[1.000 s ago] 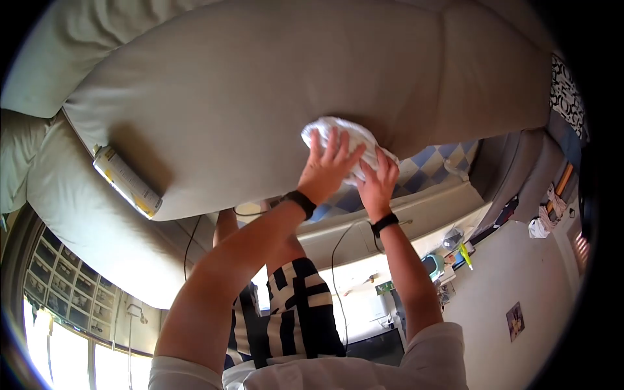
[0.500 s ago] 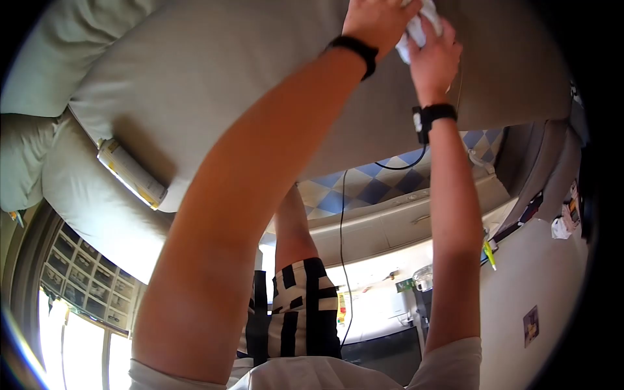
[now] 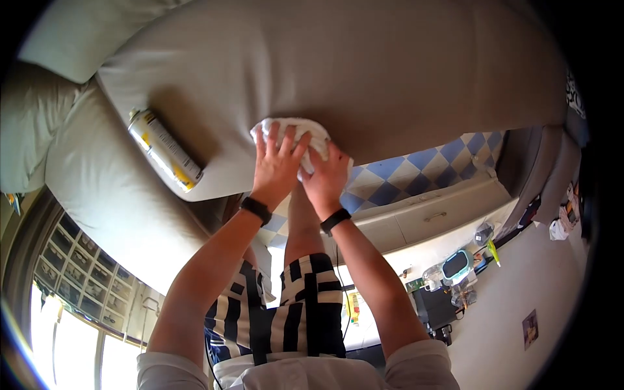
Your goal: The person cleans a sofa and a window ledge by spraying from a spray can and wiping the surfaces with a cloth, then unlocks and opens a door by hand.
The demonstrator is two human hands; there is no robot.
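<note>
A crumpled white cloth (image 3: 300,127) lies pressed on the front part of a grey-brown sofa seat (image 3: 390,71), near its edge. My left hand (image 3: 275,168) grips the cloth from above, its fingers over the folds. Close beside it, my right hand (image 3: 326,177) holds the cloth's right side, the thumb towards the left hand. Each wrist wears a black band. On the seat to the left lies a white and yellow spray can (image 3: 166,149), on its side and apart from both hands.
The sofa's armrest (image 3: 110,182) runs along the left. Below the seat edge are a blue and white checkered floor (image 3: 416,169) and a long white cabinet (image 3: 416,224) with various items on top. A dark cable (image 3: 339,266) hangs near my legs.
Both hands have come back towards my body and to the left, bringing the white cloth from the far part of the seat to its front. The spray can shifts in view with the camera.
</note>
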